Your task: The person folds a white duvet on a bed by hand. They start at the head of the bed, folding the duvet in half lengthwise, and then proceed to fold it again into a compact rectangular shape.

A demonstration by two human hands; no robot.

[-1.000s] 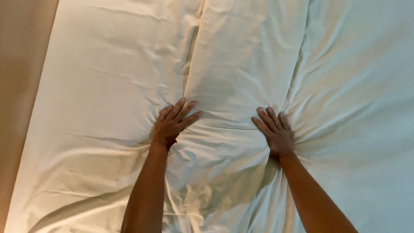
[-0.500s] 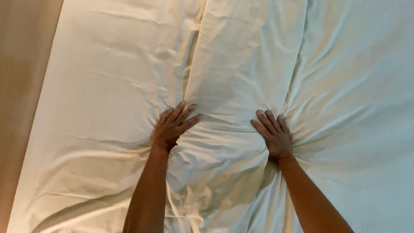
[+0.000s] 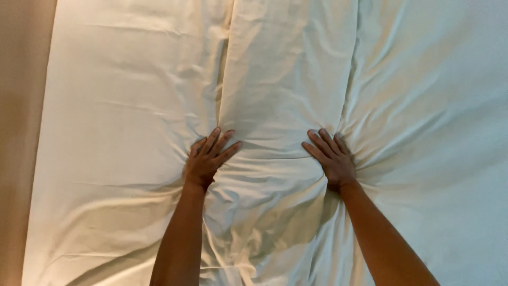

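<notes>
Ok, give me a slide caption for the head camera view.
Left hand and right hand press flat, fingers spread, into a wrinkled cream bedsheet.

The sheet (image 3: 286,79) is soft cream cloth, matt, with lots of wrinkles and folds. The strip (image 3: 21,132) along the left side looks smooth, plain and tan, maybe wood or a wall.

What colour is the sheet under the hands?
Plain cream-white sheet, no pattern; head view shows it.
</notes>
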